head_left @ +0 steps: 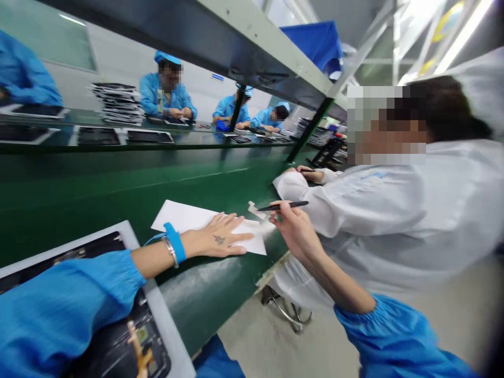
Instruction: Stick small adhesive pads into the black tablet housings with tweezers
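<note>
My left hand (224, 236) lies flat with spread fingers on a sheet of white paper (183, 214) on the green bench. A blue strap and a metal bracelet circle that wrist. To its right, my right hand (289, 223) pinches a black pen-like tool (293, 205), perhaps tweezers. The tool's thin tip points left, at a small pale strip (255, 209) just beyond the paper's right end. Whether tip and strip touch is hard to tell. Under my left forearm is an opened device in a white frame (167, 320), with dark inner parts and an orange flex cable.
A person in a white coat (394, 210) sits close on the right, sleeve on the bench (118, 178). Overhead runs a metal shelf (252, 31) with a blue bin (315, 44). Across the bench, several people in blue work near stacked panels (118, 102). A chair base (289, 312) stands below.
</note>
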`<state>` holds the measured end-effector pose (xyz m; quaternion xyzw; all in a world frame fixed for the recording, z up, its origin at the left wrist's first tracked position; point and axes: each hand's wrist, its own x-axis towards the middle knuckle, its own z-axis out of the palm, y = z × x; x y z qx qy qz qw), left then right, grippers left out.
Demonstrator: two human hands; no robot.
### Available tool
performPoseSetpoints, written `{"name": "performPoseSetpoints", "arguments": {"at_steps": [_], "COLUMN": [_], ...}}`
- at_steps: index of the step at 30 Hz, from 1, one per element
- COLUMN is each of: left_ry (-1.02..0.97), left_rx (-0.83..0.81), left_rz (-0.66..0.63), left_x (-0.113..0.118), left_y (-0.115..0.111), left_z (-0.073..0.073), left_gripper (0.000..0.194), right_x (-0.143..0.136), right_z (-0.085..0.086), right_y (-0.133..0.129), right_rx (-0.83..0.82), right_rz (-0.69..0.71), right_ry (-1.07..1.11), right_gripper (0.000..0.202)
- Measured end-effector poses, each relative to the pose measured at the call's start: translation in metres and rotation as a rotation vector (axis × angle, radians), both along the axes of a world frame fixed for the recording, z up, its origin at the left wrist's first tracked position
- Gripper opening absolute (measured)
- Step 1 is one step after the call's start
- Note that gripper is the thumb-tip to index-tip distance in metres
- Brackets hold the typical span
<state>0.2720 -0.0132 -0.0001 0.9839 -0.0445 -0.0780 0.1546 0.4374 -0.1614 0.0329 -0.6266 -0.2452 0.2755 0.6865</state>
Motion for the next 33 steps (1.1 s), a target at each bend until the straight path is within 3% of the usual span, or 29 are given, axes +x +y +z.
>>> {"name": "performPoseSetpoints", "arguments": {"at_steps": [2, 4, 5, 8, 11, 13, 17, 21, 25, 33], "left_ry": [-0.054, -0.195, -0.253, -0.232, -0.120, -0.132, -0.223, -0.329, -0.414, -0.497], "left_rx": [0.004, 0.052, 0.097, 0.248, 0.251, 0.181, 0.166, 0.152, 0.293, 0.428], "left_rz": [0.066, 0.196, 0.287, 0.544, 0.646, 0.643, 0.653, 0.693, 0.644, 0.606], "left_x": [-0.018, -0.053, -0.078, -0.168, -0.246, -0.274, -0.288, -0.287, -0.285, -0.280], "left_y": [0.012, 0.037, 0.052, 0.086, 0.095, 0.091, 0.077, 0.062, 0.051, 0.044], "left_z": [0.017, 0.037, 0.046, 0.059, 0.043, 0.019, -0.018, -0.022, -0.022, -0.021], "left_gripper": [0.064, 0.062, 0.056, 0.038, 0.036, 0.033, 0.033, 0.031, 0.026, 0.026], "right_x": [-0.007, -0.009, -0.008, -0.016, -0.055, -0.095, -0.170, -0.209, -0.212, -0.207], "right_z": [0.009, 0.014, 0.014, 0.015, 0.020, 0.022, 0.009, -0.022, -0.041, -0.033], "right_y": [-0.001, -0.003, -0.002, 0.010, 0.039, 0.067, 0.132, 0.177, 0.188, 0.190], "right_rx": [-0.006, -0.034, -0.046, -0.072, -0.202, -0.213, -0.184, -0.232, -0.288, -0.368], "right_rz": [-0.004, -0.077, -0.123, -0.056, 0.048, 0.193, 0.642, 0.825, 0.844, 0.828], "right_ry": [-0.004, -0.040, -0.040, -0.063, 0.017, 0.019, -0.061, -0.127, -0.142, -0.050], "right_gripper": [0.063, 0.063, 0.060, 0.055, 0.066, 0.068, 0.076, 0.082, 0.076, 0.068]}}
